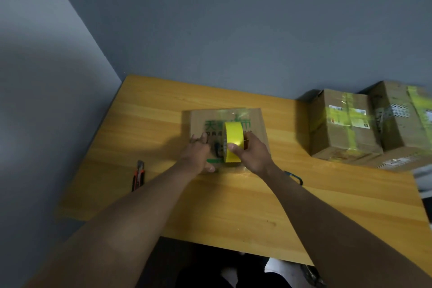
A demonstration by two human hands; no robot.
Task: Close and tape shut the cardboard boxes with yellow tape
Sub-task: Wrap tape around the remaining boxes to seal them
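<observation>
A flat cardboard box (256,121) with green print lies shut in the middle of the wooden table. A roll of yellow tape (232,138) stands on edge on its top. My right hand (251,155) grips the roll from the right, thumb on its yellow face. My left hand (198,154) rests on the box lid just left of the roll, fingers spread flat. Clear shiny tape shows along the far and near edges of the lid.
An orange and black utility knife (139,175) lies on the table (145,128) to the left. Cardboard boxes (343,128) wrapped in yellow tape are stacked at the back right against the grey wall. A dark cord (295,176) lies by my right wrist.
</observation>
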